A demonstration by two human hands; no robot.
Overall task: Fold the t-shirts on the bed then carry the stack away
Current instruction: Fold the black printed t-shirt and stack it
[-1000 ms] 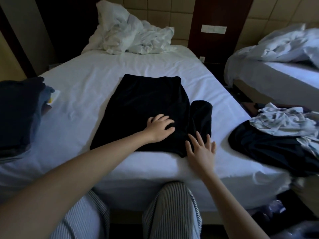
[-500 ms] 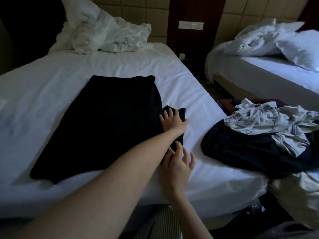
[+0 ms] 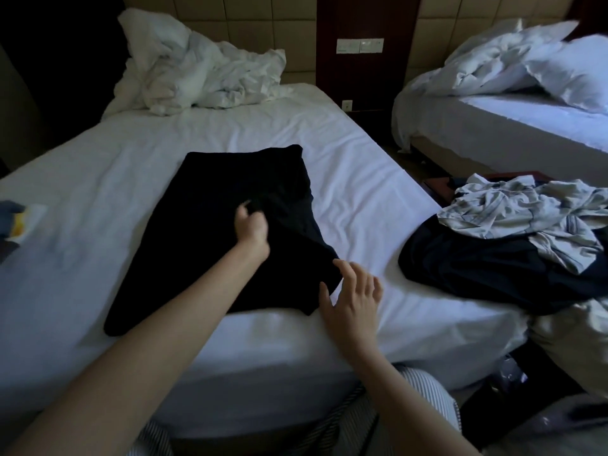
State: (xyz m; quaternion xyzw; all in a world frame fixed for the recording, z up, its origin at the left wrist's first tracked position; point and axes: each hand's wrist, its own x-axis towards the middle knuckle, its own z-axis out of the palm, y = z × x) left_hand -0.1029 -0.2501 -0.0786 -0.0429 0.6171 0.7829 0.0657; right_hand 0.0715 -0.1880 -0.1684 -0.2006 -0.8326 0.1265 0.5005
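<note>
A black t-shirt (image 3: pixel 204 232) lies flat on the white bed (image 3: pixel 98 179), its length running away from me. Its right sleeve is turned in over the body. My left hand (image 3: pixel 251 225) is over the shirt's middle with its fingers curled, pinching the dark fabric of that sleeve. My right hand (image 3: pixel 353 294) rests with fingers spread at the shirt's near right corner, its fingertips touching the cloth by the bed's front edge.
A heap of unfolded clothes (image 3: pixel 500 251), dark navy under pale striped, lies on the bed's right corner. Crumpled white bedding (image 3: pixel 204 77) is at the headboard. A second bed (image 3: pixel 513 133) stands to the right. Dark folded clothes (image 3: pixel 5 222) and a yellow-white item (image 3: pixel 24 222) sit at the left edge.
My left hand has moved left from the shirt's right edge onto its middle, bringing the sleeve over the body. My right hand stays at the near right corner.
</note>
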